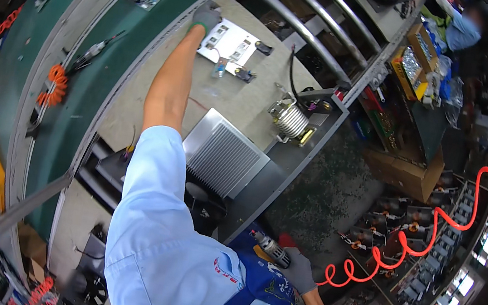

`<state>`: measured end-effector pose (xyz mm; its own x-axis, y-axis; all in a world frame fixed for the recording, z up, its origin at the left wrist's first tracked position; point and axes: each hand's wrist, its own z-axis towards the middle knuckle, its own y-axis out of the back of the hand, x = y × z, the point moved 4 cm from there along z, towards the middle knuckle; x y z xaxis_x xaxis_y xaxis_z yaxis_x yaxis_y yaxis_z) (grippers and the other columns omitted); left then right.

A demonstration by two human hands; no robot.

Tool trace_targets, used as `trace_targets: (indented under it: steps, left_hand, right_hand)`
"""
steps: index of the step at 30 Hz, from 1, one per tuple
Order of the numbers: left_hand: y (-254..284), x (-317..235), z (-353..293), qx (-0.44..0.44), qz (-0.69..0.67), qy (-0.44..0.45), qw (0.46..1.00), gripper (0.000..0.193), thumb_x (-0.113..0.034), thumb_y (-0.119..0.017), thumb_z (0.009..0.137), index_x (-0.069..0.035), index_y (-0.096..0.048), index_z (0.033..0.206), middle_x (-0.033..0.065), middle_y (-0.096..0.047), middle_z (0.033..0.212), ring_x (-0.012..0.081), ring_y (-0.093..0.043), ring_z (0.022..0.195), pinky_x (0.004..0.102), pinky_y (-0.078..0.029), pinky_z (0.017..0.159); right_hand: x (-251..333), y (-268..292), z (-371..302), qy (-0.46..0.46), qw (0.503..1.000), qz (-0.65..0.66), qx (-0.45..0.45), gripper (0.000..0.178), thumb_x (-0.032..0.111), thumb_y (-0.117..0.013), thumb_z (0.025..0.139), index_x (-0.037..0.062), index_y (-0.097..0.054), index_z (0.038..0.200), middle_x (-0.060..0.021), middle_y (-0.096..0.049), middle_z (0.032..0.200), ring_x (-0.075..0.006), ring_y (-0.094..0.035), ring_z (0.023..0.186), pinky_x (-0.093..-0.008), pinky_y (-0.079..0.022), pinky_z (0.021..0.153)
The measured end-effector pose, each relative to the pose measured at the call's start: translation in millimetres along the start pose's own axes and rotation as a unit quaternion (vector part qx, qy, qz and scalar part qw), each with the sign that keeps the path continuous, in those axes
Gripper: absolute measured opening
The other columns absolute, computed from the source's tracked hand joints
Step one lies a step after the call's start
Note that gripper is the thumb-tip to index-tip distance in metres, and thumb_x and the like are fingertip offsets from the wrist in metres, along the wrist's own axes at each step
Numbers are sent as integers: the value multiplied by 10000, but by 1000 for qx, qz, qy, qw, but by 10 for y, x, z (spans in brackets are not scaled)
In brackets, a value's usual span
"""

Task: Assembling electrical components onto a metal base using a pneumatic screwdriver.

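My left hand [207, 16], in a grey glove, reaches far forward, its fingers curled at the upper left corner of a white metal plate [234, 42]. Small cut-outs and dark fittings show on that plate, with two black parts at its right side. A small clear bluish piece [218, 70] rests by its lower edge. My right hand [300, 273], also gloved in grey, is held low near my body, closed around a pneumatic screwdriver [270, 249]. A red coiled air hose [399, 254] runs off to the right from beside this hand.
On the grey-topped bench [252, 100] sit a ribbed metal heat sink [228, 155] and a coiled metal assembly [290, 119]. Metal rollers [314, 21] lie beyond. A green conveyor [107, 56] runs along the left. Boxes of small parts [410, 65] and another person [462, 32] are at upper right.
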<state>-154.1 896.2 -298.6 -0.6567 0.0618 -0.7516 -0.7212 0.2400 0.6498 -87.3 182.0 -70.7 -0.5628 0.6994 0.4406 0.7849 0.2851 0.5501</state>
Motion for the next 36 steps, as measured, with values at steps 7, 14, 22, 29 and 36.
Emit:
trace_targets:
  steps: [7,14,22,29,36]
  left_hand:
    - [-32,309,61,35,163,36,985,374,-284,-495,940,-24,-559,1200,272,-640,1180,411,-609,1135,466,-472,971]
    - [232,526,-389,-7,189,108,976,441,-261,-562,885,82,-568,1163,282,-648,1162,408,-637,1085,447,-512,905]
    - [1360,370,-813,8,156,23,987,385,-285,-539,894,71,-676,948,277,-691,896,373,-700,760,443,-528,720]
    - [1984,-309,-1995,29,1,-49,998,394,-306,-504,941,52,-640,1033,239,-681,854,343,-669,803,428,-499,784]
    - [1689,-484,-2758,69,142,-63,986,339,-267,-505,931,-17,-640,1116,247,-692,975,407,-660,941,452,-493,863]
  right_hand:
    - [23,-41,-31,-11,1000,10,-8,598,424,-833,710,73,-607,1138,-154,-640,1008,-371,-653,918,-444,-522,751]
    - [41,18,0,19,1000,-4,-7,506,341,-819,738,63,-618,1110,-180,-655,996,-385,-655,936,-437,-520,786]
    - [-97,-57,60,72,997,18,-25,529,331,-840,717,54,-628,1116,-188,-662,1005,-391,-659,930,-430,-522,779]
    - [-212,-121,166,112,993,45,-22,503,339,-828,708,47,-622,1063,-172,-654,911,-370,-662,842,-435,-523,739]
    - [-141,-105,191,88,993,80,14,379,270,-793,726,39,-652,992,-139,-674,881,-289,-688,802,-388,-524,720]
